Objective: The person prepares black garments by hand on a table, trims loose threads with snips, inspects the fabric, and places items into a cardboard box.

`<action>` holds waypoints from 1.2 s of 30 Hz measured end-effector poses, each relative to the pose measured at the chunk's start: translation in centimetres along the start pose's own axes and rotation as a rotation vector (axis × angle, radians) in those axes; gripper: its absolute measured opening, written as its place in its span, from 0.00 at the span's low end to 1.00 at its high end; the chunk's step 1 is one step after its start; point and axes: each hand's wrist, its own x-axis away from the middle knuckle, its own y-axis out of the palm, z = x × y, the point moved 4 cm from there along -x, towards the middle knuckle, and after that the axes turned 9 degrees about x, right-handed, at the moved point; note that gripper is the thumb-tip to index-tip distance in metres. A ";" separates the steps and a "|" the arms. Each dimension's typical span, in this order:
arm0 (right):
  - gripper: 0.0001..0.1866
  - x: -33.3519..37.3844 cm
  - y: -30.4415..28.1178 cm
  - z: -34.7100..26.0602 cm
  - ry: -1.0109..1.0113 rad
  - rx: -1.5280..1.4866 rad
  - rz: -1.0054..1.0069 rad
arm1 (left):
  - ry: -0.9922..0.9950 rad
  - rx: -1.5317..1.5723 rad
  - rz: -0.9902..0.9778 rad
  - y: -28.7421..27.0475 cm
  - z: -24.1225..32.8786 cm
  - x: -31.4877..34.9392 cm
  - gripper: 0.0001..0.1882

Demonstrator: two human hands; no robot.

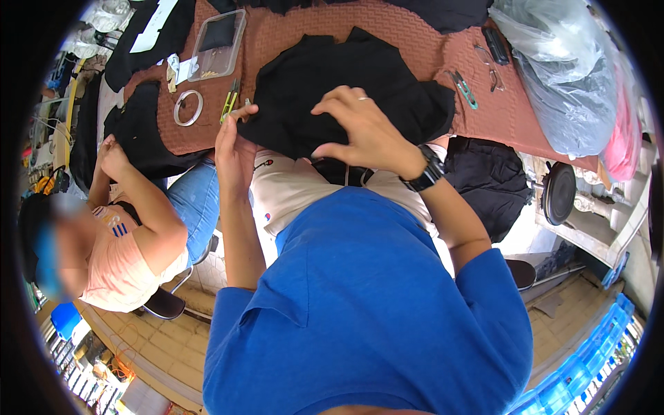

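Observation:
A black piece of cloth (332, 83), like part of a garment, lies spread before me and hangs over the table's near edge onto my lap. At its left edge my left hand (235, 145) is raised with the fingertips pinched together; what is between them is too small to make out. My right hand (363, 131) hovers over the cloth's near middle, thumb and fingers apart, holding nothing. Yellow-green thread snips (229, 102) lie just beyond my left hand. To the right of the cloth rests a teal pair of snips (465, 91).
The table has a brown textured cover (484, 114). On it are a clear plastic box (220, 45), a white ring (188, 108), eyeglasses (492, 69) and a grey plastic bag (564, 76). A co-worker (131, 235) sits close at left, handling black cloth.

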 end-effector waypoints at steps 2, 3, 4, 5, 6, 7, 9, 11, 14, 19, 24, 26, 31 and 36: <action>0.38 -0.6 1.8 -1.5 0.057 0.033 -0.105 | 0.028 0.014 -0.010 1.6 0.5 -0.7 0.21; 0.40 -0.6 3.2 -1.9 0.089 0.128 -0.116 | 0.045 0.025 -0.017 2.3 0.9 -1.2 0.21; 0.35 -0.5 4.4 -2.2 0.164 0.170 -0.083 | 0.057 0.043 -0.052 3.0 1.4 -1.5 0.20; 0.31 -0.4 6.1 -1.9 0.162 0.165 0.012 | 0.074 0.061 -0.078 3.5 1.7 -1.6 0.19; 0.27 -0.6 6.4 -1.7 0.166 0.162 0.110 | 0.086 0.079 -0.109 3.9 1.9 -1.7 0.18; 0.23 -0.4 6.4 -1.1 0.165 0.050 0.133 | 0.139 0.040 -0.125 3.9 2.3 -2.1 0.18; 0.16 -0.2 5.0 -0.5 0.162 -0.170 0.171 | 0.246 -0.031 -0.153 3.8 2.5 -3.2 0.23; 0.14 -0.5 2.4 0.9 0.292 -0.576 -0.067 | 0.367 -0.653 -0.244 5.4 2.2 -4.7 0.35; 0.15 -2.0 -2.8 0.4 0.352 -1.061 -0.047 | 0.379 -1.219 -0.445 5.1 -1.5 -6.5 0.55; 0.18 -0.7 -8.4 5.9 0.717 -1.628 0.151 | -0.081 -1.057 -0.502 7.0 -4.5 -8.9 0.16; 0.17 1.8 -11.6 9.7 0.717 -1.302 0.288 | 0.025 -0.776 -0.463 8.2 0.3 -9.9 0.13; 0.17 2.6 -12.4 10.5 0.723 -1.112 0.335 | 0.027 -0.705 -0.419 10.2 2.7 -8.8 0.12; 0.17 3.0 -16.5 9.0 0.640 -1.066 0.388 | -0.630 -1.006 -0.662 9.0 4.6 -5.6 0.20; 0.19 2.1 -17.9 9.7 0.534 -1.359 0.500 | -0.250 0.178 -0.235 3.6 9.4 -8.8 0.30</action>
